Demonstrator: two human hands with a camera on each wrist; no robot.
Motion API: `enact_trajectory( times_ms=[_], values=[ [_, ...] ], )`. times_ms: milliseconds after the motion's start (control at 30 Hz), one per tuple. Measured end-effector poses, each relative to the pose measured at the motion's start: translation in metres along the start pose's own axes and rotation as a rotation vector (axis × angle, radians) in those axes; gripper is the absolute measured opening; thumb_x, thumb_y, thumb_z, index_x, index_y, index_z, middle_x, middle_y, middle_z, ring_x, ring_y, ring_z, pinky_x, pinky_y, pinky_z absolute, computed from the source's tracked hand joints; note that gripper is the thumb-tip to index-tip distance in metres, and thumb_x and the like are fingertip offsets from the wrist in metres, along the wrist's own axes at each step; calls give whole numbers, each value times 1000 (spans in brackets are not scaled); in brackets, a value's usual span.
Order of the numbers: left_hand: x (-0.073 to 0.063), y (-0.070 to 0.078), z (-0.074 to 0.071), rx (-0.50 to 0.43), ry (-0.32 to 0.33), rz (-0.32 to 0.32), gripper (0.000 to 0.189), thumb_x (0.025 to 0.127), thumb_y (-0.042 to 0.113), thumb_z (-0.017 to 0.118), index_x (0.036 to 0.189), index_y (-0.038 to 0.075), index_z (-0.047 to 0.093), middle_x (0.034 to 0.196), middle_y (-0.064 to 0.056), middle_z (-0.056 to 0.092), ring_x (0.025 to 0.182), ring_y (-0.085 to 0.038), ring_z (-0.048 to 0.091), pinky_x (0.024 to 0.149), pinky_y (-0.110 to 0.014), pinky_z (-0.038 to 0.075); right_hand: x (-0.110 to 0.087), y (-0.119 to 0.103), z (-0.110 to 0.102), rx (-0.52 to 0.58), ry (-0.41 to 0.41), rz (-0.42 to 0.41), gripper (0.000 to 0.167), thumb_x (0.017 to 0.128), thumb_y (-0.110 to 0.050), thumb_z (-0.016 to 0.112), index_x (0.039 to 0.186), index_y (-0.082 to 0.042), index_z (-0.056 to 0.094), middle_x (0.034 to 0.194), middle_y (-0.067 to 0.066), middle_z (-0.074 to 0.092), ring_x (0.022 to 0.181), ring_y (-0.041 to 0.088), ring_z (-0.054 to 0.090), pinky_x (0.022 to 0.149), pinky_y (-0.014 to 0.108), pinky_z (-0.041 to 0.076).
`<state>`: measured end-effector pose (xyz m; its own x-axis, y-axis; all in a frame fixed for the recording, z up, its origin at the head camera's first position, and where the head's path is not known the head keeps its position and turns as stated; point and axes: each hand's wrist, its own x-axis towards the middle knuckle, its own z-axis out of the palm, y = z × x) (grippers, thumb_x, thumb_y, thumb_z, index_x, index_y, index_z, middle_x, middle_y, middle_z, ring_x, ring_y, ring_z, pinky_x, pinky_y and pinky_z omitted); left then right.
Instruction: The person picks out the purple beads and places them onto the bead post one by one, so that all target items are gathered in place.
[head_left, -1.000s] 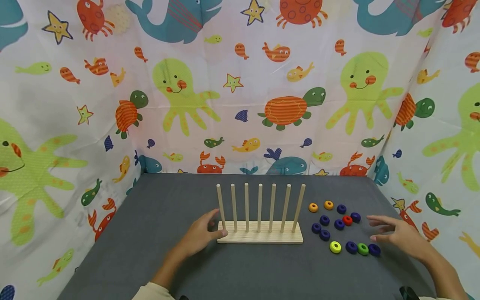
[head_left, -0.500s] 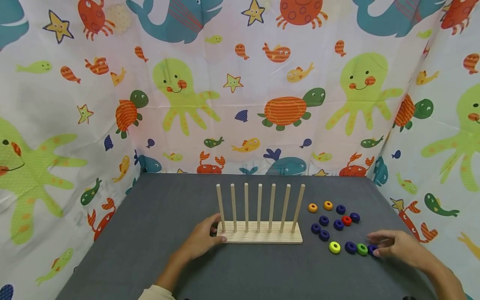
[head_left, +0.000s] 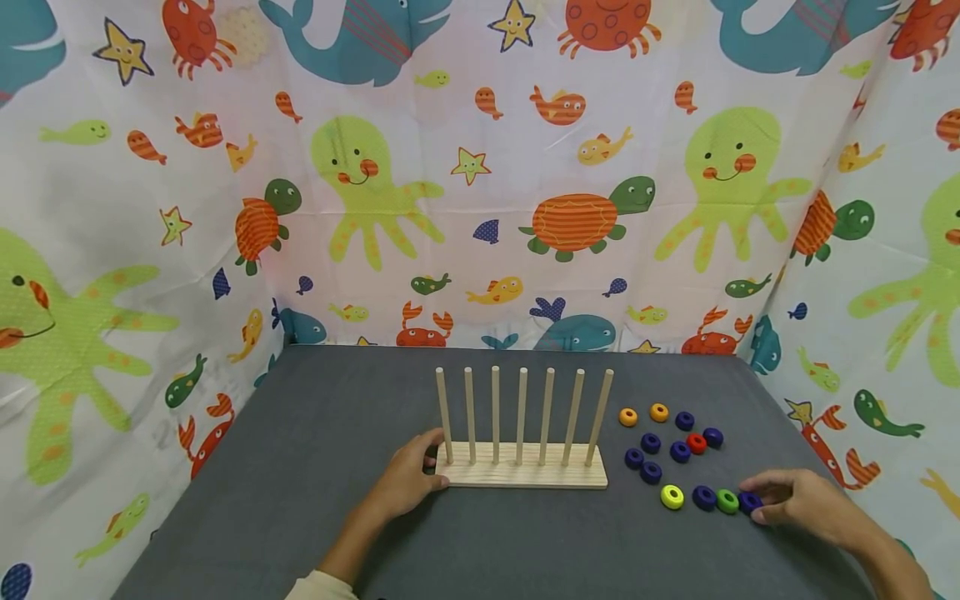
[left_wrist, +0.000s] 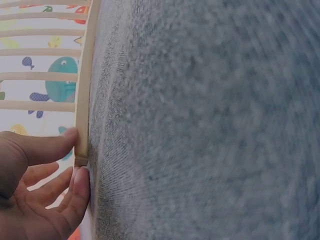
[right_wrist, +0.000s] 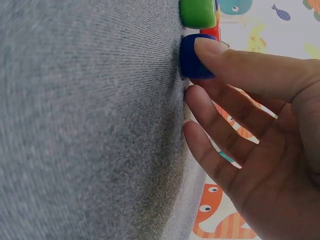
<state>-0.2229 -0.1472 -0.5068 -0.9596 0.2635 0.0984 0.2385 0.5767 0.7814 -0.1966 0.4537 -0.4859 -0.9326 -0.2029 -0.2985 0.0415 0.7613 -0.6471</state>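
Note:
A wooden peg stand point(head_left: 521, 477) with a row of several upright bare pegs stands mid-table. My left hand point(head_left: 407, 477) grips the left end of its base, thumb point(left_wrist: 55, 149) along the front edge and fingers around the end. At the right, my right hand point(head_left: 810, 504) pinches a dark blue ring point(right_wrist: 194, 64) between thumb and fingers; the ring still rests on the cloth. Beside it, to the left, lie a green ring point(head_left: 727, 507), another dark blue ring point(head_left: 705, 505) and a yellow ring point(head_left: 672, 505).
Behind these lie several more dark blue rings, a red ring point(head_left: 697, 449) and two orange rings, one point(head_left: 627, 422) nearest the pegs. A dark grey cloth point(head_left: 330, 417) covers the table. A curtain point(head_left: 480, 250) printed with sea animals surrounds it on three sides.
My right hand has come down and toward me from beside the rear rings, and its fingers have closed on the end dark blue ring. The left hand has settled slightly lower on the base's end.

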Motion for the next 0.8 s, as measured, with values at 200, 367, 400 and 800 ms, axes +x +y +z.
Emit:
enact_trajectory(
  times_ms=[200, 367, 400, 800],
  values=[
    [0, 0, 2, -20, 26, -14, 72, 81, -6, 85, 147, -1, 56, 143, -22, 62, 111, -34, 69, 92, -50, 57, 0, -5, 2, -24, 43, 33, 45, 95, -25, 78, 130, 3, 71, 114, 9, 73, 98, 19, 65, 73, 28, 55],
    [1, -2, 3, -63, 33, -45, 74, 80, -7, 85, 148, 1, 56, 145, -23, 62, 113, -36, 69, 92, -51, 58, 1, -18, 2, -70, 138, 41, 48, 96, -32, 78, 132, -1, 71, 115, 8, 73, 99, 20, 65, 74, 33, 54],
    [1, -3, 3, -68, 35, -52, 74, 80, -7, 85, 148, 1, 56, 146, -23, 61, 114, -37, 69, 92, -50, 58, 2, -21, 2, -86, 156, 37, 48, 97, -34, 78, 133, -2, 71, 115, 8, 73, 99, 20, 64, 75, 33, 54],
    [-4, -5, 6, -116, 63, -67, 76, 81, -7, 85, 150, 4, 56, 148, -21, 61, 118, -37, 68, 92, -50, 59, -3, -84, 21, -61, 335, -85, 55, 100, -44, 73, 140, -7, 68, 126, 16, 71, 98, 24, 69, 72, 33, 56]
  ],
)
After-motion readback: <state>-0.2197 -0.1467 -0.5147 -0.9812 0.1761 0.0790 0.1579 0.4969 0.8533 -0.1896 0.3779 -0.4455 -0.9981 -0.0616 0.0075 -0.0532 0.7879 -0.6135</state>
